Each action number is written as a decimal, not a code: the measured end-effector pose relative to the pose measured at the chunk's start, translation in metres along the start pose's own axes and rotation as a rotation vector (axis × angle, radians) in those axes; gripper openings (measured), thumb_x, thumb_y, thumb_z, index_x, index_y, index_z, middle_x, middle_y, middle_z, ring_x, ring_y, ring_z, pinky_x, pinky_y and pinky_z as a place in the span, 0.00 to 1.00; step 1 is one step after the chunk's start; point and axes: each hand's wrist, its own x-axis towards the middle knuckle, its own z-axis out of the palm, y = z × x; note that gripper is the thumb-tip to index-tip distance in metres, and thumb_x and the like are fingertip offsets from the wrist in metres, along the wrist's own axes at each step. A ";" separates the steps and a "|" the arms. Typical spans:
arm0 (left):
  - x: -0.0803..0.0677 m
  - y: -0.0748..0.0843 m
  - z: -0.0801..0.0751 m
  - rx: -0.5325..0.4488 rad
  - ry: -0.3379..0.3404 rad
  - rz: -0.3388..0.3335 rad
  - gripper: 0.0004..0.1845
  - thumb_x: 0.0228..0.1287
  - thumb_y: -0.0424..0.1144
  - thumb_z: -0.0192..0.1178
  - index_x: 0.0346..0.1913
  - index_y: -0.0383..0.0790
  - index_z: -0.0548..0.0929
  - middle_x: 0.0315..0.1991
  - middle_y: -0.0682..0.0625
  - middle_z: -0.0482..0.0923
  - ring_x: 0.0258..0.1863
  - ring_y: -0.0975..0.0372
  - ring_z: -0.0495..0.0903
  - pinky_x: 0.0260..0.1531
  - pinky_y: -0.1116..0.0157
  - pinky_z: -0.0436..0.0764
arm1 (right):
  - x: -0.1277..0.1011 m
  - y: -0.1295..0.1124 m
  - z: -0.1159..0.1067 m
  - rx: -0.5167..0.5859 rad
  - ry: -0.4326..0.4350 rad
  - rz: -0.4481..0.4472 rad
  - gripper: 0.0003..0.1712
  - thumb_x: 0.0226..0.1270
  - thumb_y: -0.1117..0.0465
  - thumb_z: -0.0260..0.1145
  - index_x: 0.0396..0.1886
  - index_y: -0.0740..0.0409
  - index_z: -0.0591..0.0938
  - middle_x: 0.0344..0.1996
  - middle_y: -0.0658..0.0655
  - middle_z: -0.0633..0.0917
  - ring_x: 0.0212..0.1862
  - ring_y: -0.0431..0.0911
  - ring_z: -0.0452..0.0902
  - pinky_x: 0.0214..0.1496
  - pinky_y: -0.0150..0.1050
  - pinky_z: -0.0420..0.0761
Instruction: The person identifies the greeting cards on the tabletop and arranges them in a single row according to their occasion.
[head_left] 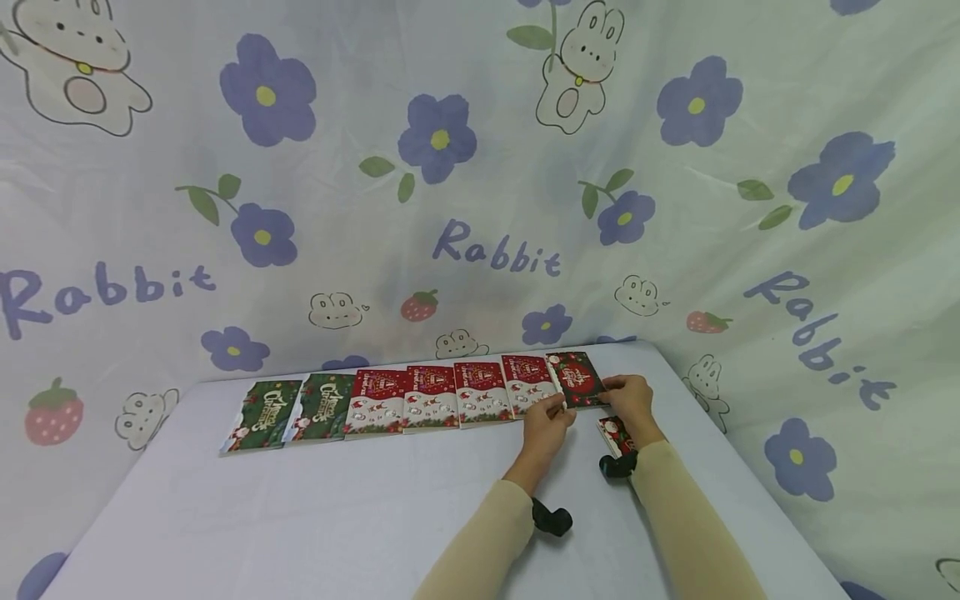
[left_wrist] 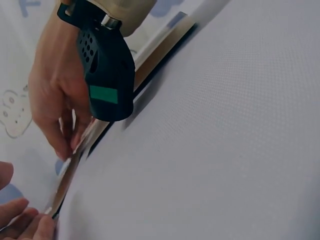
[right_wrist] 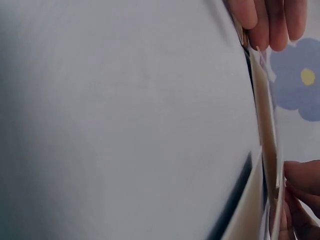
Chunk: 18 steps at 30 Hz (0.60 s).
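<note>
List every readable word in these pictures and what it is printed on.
"Rabbit": printed several times on the backdrop cloth.
The green cards, the red-and-white cards and the dark red card that both hands hold carry ornate lettering, too small to read.
No other text.

Green cards [head_left: 288,412], red-and-white cards [head_left: 450,393], lilac table [head_left: 337,508] (backdrop [head_left: 480,167]: purple flowers, rabbits).

Seven cards [head_left: 420,398] lie in a row on the table [head_left: 337,508] (another card [head_left: 613,433] nearer, at right).
</note>
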 end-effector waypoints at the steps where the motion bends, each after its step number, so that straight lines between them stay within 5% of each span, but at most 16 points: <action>1: 0.000 0.000 0.000 0.002 -0.001 0.003 0.23 0.74 0.31 0.63 0.67 0.24 0.77 0.66 0.33 0.77 0.69 0.46 0.75 0.66 0.58 0.77 | 0.000 0.000 0.000 -0.004 0.007 -0.003 0.19 0.68 0.69 0.71 0.57 0.70 0.85 0.61 0.71 0.82 0.64 0.64 0.75 0.64 0.57 0.77; 10: -0.004 0.006 0.000 -0.011 0.009 0.019 0.23 0.73 0.30 0.63 0.67 0.25 0.78 0.66 0.34 0.78 0.68 0.46 0.76 0.66 0.57 0.78 | -0.008 -0.016 -0.008 0.017 0.047 -0.050 0.21 0.67 0.69 0.72 0.58 0.70 0.85 0.57 0.70 0.85 0.60 0.63 0.79 0.64 0.57 0.78; 18: -0.023 0.007 -0.002 -0.044 0.002 0.005 0.23 0.72 0.31 0.64 0.66 0.24 0.78 0.67 0.33 0.77 0.68 0.45 0.77 0.61 0.58 0.82 | -0.030 -0.022 -0.017 0.134 0.024 -0.076 0.21 0.70 0.68 0.70 0.61 0.70 0.84 0.58 0.69 0.84 0.60 0.60 0.78 0.65 0.55 0.77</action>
